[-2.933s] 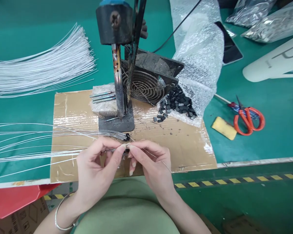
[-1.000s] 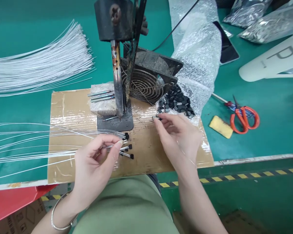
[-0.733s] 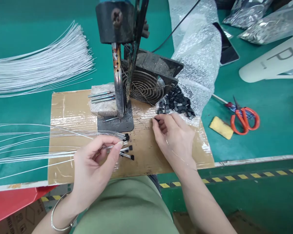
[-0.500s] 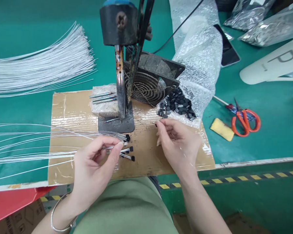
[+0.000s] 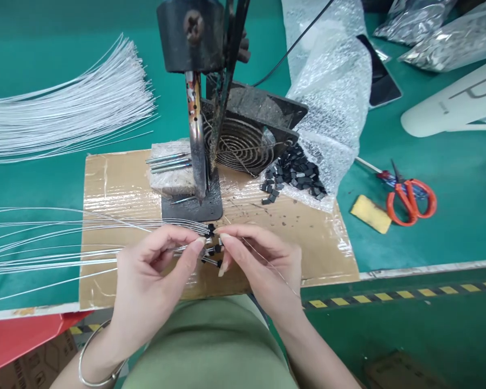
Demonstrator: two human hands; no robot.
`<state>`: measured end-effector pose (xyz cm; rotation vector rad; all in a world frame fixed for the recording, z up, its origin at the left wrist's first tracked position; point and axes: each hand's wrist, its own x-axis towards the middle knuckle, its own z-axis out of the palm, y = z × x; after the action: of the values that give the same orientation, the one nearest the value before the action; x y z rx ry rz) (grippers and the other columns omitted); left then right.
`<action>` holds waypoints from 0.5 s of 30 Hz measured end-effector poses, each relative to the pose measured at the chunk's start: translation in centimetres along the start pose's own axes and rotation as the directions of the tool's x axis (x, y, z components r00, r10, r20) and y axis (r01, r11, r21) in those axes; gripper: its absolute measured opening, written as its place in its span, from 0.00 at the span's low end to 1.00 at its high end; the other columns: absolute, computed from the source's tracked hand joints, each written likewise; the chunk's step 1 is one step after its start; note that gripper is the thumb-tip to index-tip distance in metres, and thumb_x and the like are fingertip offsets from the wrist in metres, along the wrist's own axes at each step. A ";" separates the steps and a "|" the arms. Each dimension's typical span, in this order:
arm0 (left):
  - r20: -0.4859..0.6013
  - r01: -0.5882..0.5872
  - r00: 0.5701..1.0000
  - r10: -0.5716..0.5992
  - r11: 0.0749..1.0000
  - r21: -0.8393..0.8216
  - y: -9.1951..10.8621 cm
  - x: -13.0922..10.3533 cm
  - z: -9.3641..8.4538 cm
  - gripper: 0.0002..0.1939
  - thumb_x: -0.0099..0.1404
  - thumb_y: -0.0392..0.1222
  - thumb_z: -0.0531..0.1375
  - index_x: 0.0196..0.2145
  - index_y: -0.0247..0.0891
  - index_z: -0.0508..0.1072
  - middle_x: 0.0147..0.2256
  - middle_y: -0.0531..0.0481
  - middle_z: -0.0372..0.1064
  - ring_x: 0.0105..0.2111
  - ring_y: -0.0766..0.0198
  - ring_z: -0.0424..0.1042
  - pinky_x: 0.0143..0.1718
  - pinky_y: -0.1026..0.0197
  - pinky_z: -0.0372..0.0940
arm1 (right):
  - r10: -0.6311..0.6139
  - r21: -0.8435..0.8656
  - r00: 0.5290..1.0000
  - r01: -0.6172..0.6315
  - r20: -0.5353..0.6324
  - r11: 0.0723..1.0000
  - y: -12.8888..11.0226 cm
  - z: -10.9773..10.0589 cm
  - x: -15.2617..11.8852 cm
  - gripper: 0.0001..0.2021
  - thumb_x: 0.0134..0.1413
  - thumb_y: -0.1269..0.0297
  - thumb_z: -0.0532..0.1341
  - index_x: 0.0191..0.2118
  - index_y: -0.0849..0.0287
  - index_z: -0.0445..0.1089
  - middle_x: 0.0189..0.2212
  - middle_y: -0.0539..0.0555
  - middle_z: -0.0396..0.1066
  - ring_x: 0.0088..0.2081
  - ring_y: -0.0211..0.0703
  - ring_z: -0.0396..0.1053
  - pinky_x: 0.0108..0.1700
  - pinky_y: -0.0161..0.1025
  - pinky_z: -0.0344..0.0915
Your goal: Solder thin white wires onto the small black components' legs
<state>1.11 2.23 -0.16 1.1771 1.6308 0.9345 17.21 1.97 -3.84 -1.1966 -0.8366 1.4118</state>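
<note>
My left hand (image 5: 156, 275) is closed in a pinch on a white wire, its tip mostly hidden by the fingers. Close beside it, my right hand (image 5: 267, 265) pinches a small black connector (image 5: 221, 241) with fine metal pins. A thin solder wire (image 5: 263, 258) lies across the back of that hand. Several white wires (image 5: 105, 222) ending in black connectors (image 5: 211, 229) rest on the cardboard around my left fingertips. Above both hands, a soldering iron (image 5: 196, 135) points down from its holder over a dark metal plate (image 5: 213, 202).
Behind the iron stands a fan (image 5: 243, 146). Loose black connectors (image 5: 299, 173) lie on bubble wrap (image 5: 328, 92). To the right are scissors (image 5: 411, 202), a yellow sponge (image 5: 371, 214) and a white tumbler (image 5: 449, 102). A wire bundle (image 5: 85, 108) lies at left on the green table.
My right hand has moved left from near the connector pile, bringing a black connector up to my left fingertips. The left hand has hardly moved and keeps its pinch.
</note>
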 end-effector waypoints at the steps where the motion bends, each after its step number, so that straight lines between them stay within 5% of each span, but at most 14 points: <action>1: 0.025 0.000 1.000 0.000 1.000 -0.009 0.1 0.1 -0.1 0.02 0.63 0.38 0.71 0.32 0.43 0.83 0.30 0.54 0.80 0.29 0.67 0.75 0.28 0.69 0.67 | 0.001 0.009 1.000 -0.001 0.010 1.000 0.0 0.1 0.0 0.03 0.61 0.64 0.71 0.39 0.54 0.84 0.28 0.50 0.78 0.21 0.35 0.73 0.25 0.33 0.75; 6: 0.172 -0.015 0.984 0.034 0.994 -0.107 0.5 0.6 -0.7 0.06 0.65 0.33 0.68 0.31 0.42 0.82 0.33 0.53 0.82 0.33 0.67 0.80 0.36 0.70 0.72 | 0.005 0.054 0.999 -0.007 0.037 0.999 0.1 0.6 0.1 0.03 0.61 0.66 0.71 0.38 0.53 0.85 0.27 0.48 0.77 0.20 0.31 0.71 0.24 0.29 0.72; 15: 0.155 0.098 0.985 -0.072 0.981 -0.168 1.2 0.5 0.0 0.06 0.65 0.34 0.68 0.30 0.40 0.82 0.35 0.52 0.83 0.34 0.67 0.79 0.40 0.69 0.72 | 0.049 0.137 0.999 -0.051 0.021 0.989 -0.2 1.0 0.1 0.07 0.58 0.70 0.71 0.36 0.50 0.87 0.24 0.47 0.75 0.18 0.29 0.70 0.22 0.25 0.72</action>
<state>1.39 3.04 0.83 1.0235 1.4385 0.8940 16.28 2.25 -3.41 -1.1074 -0.7134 1.4983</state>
